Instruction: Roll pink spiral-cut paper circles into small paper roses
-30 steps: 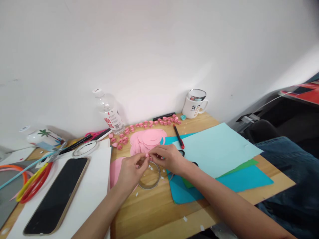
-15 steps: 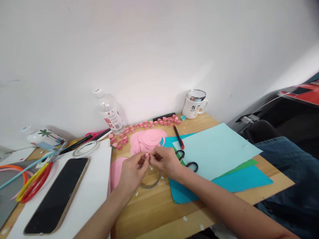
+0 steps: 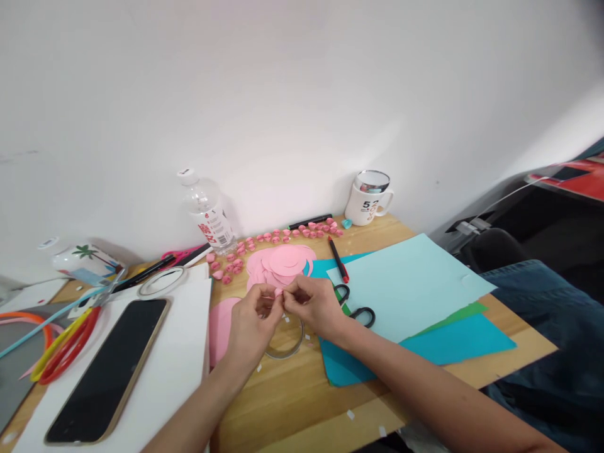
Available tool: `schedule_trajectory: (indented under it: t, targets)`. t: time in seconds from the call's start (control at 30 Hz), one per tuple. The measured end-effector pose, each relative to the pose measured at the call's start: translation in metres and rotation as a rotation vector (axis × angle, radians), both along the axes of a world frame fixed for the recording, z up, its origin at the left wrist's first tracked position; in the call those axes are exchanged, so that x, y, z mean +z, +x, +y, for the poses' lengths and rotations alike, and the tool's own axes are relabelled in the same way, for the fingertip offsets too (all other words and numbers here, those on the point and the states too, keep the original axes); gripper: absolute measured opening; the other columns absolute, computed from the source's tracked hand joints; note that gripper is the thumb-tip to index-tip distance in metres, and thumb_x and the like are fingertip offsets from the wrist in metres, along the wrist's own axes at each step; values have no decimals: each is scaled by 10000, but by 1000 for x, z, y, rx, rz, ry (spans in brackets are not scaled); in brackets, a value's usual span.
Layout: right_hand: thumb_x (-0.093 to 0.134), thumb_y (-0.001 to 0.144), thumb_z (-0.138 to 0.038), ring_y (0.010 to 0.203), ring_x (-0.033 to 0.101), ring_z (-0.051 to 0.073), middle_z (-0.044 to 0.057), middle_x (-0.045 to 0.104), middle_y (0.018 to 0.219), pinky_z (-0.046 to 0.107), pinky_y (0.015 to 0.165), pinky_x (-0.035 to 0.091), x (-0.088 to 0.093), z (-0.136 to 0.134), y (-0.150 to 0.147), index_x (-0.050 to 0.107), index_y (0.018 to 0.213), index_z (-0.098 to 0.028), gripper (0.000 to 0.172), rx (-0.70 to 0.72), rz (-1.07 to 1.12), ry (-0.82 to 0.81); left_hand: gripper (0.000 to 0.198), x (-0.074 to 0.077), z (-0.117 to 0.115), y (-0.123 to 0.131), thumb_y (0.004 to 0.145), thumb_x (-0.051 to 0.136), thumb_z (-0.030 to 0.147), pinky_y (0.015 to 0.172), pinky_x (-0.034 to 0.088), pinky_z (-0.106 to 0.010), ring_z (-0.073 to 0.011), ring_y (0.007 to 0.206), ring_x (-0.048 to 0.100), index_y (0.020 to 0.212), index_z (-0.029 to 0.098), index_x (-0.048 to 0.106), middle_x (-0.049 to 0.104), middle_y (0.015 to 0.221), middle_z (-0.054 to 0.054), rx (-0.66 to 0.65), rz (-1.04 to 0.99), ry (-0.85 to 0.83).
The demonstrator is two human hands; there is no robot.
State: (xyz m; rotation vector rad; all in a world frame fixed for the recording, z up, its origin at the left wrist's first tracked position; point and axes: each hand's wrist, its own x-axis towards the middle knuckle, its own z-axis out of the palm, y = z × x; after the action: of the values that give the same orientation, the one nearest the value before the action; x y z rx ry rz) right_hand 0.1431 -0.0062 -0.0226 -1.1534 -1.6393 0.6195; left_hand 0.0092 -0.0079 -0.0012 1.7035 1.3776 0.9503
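Note:
Between the fingertips of my left hand (image 3: 257, 311) and my right hand (image 3: 314, 305) is a small rolled piece of pink paper (image 3: 279, 293). Both hands pinch it, thumbs and forefingers closed, above the table. Just behind them lies a pile of pink paper circles (image 3: 280, 261). Under the hands a roll of tape (image 3: 287, 353) rests on the wood, partly covered by them. Small pink paper rolls (image 3: 276, 238) stand in rows along the wall. Black-handled scissors (image 3: 364, 316) lie beside my right wrist, their blades hidden.
Light blue paper (image 3: 410, 289) tops coloured sheets on the right, near a red-and-black pen (image 3: 338, 259). A mug (image 3: 368, 198) and a plastic bottle (image 3: 207, 214) stand by the wall. At left, a phone (image 3: 108, 371) and red-yellow scissors (image 3: 70, 346) lie on white paper (image 3: 165, 377).
My left hand has shifted very slightly around the pink paper, its fingers a little higher. Both hands keep their pinch, and everything on the table stays where it was.

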Motion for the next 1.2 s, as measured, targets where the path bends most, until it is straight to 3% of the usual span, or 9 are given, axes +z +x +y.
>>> schedule_trajectory:
  t: [0.2,0.43,0.7,0.87,1.2]
  targets:
    - [508,676,-166,441,431,67,-26,510,483,159,424,351,-1,-2,-3,492,567,-159,110,-22,32,-39,142,-1,-2,0,775,477,310,525,454,-226,-133,573,594,792,186,546,632,678,-2,8,96,72]
    - [517,684,-190,474,489,85,-7,557,523,178,456,393,-1,-1,-3,496,592,-153,101,-14,101,-124,176,-1,0,2,714,555,283,553,489,-227,-142,632,621,853,177,537,633,706,-7,-33,-97,-44]
    - [496,664,-151,430,402,58,-31,492,476,169,425,345,2,-3,-3,480,539,-160,127,-14,21,19,188,-3,2,3,719,538,299,541,521,-248,-137,620,608,850,165,520,614,718,-9,-51,-325,-238]
    - [516,684,-209,476,483,90,-4,547,520,194,451,411,3,0,-2,473,581,-160,122,8,226,-188,276,-1,3,3,701,585,282,614,524,-253,-142,698,625,945,164,530,641,832,-40,-60,-305,-150]
    - [519,662,-173,456,410,65,-29,499,492,179,441,350,5,-1,0,494,554,-149,113,3,181,-168,305,4,-2,2,664,632,280,647,550,-284,-194,697,658,929,137,676,712,806,-47,73,-266,-120]
